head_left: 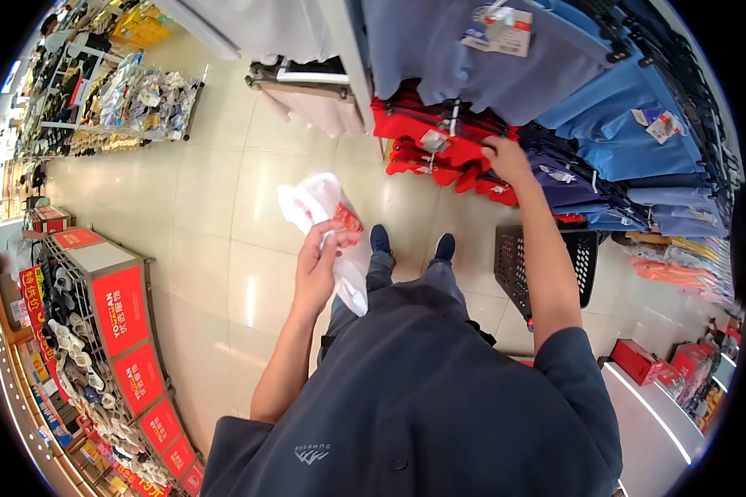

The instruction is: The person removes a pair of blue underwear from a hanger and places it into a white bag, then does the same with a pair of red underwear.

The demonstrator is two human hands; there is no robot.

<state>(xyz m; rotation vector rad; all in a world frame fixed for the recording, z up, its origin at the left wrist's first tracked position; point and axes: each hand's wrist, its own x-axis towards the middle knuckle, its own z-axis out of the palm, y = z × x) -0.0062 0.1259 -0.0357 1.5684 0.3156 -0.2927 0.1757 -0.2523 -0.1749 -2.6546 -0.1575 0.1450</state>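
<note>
My left hand [315,263] is closed on a crumpled white bundle [323,200] with a red printed patch; whether it is cloth or a plastic bag I cannot tell. The bundle hangs in front of my body above the floor. My right hand [506,159] reaches forward to a rack, its fingers curled at the edge of a red garment [452,149] on a black hanger. Several red garments hang there in rows with tags. The tips of my right fingers are partly hidden against the fabric.
Blue shirts [489,50] with tags hang above the red ones. A black perforated basket [514,273] stands on the floor by my right leg. Shelves of shoes [83,364] with red signs line the left. A rack of small packaged goods [149,99] stands at far left.
</note>
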